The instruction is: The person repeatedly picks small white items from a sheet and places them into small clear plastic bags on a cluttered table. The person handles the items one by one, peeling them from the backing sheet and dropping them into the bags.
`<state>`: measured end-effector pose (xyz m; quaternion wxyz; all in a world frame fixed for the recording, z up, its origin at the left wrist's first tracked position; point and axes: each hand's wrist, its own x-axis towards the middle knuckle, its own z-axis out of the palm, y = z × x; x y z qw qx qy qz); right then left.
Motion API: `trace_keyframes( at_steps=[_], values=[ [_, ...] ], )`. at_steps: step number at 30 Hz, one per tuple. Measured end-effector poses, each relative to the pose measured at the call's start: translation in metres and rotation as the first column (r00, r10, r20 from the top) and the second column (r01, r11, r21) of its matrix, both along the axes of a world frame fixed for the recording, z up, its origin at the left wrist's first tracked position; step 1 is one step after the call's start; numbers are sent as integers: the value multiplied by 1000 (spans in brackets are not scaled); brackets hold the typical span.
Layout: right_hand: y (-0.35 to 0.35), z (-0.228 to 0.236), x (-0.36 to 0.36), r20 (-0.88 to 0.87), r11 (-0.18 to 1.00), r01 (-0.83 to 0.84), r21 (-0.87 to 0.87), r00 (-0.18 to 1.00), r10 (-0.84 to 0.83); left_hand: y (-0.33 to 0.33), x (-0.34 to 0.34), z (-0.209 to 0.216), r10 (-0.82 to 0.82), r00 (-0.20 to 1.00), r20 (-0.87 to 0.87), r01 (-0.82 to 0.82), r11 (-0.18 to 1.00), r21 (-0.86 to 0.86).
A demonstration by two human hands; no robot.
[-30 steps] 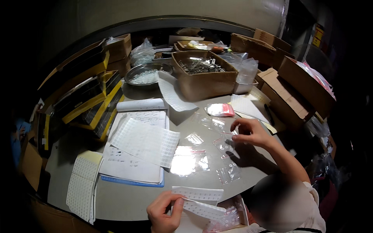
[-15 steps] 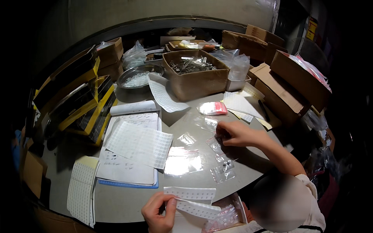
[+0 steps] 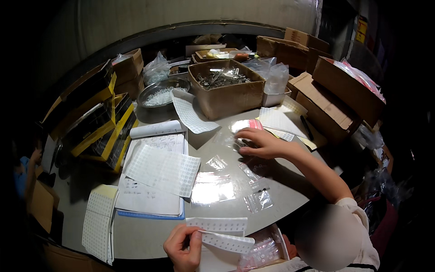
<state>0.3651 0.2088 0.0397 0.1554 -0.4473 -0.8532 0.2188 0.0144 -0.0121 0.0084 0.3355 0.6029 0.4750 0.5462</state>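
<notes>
My left hand (image 3: 183, 247), at the lower edge, pinches a folded strip of sticker sheet (image 3: 226, 240) with rows of small round labels. My right hand (image 3: 263, 144) reaches over the table, its thumb and fingers apart, above a small clear zip bag (image 3: 219, 138) that it partly covers. Just beyond its fingers lies a stack of clear bags with a red edge (image 3: 247, 124). Nearer me are several more small zip bags (image 3: 259, 201), with small labels or parts showing in them. A shiny pile of clear bags (image 3: 213, 188) lies to their left.
Label sheets (image 3: 163, 167) rest on an open notebook (image 3: 147, 197) at the left. Behind stand a cardboard box of metal parts (image 3: 231, 97) and a round metal bowl of small clear pieces (image 3: 163, 93). Several cartons (image 3: 349, 90) crowd the right. An open container of bags (image 3: 260, 254) sits below the table edge.
My right hand has moved left and away from me, from the middle small bags toward the red-edged stack, and its fingers have spread. My left hand still holds the strip, nearly in place.
</notes>
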Motion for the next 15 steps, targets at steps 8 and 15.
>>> trace_keyframes(
  at_steps=[8, 15],
  values=[
    [-1, -22, -1, 304, 970, -230, 73, 932, 199, -7, -2, -4, 70, 995, 72, -71, 997, 13],
    [-83, -33, 23, 240, 952, -256, 166, 947, 213, -10, -1, -7, 34, 997, 66, -37, 998, 46]
  ],
)
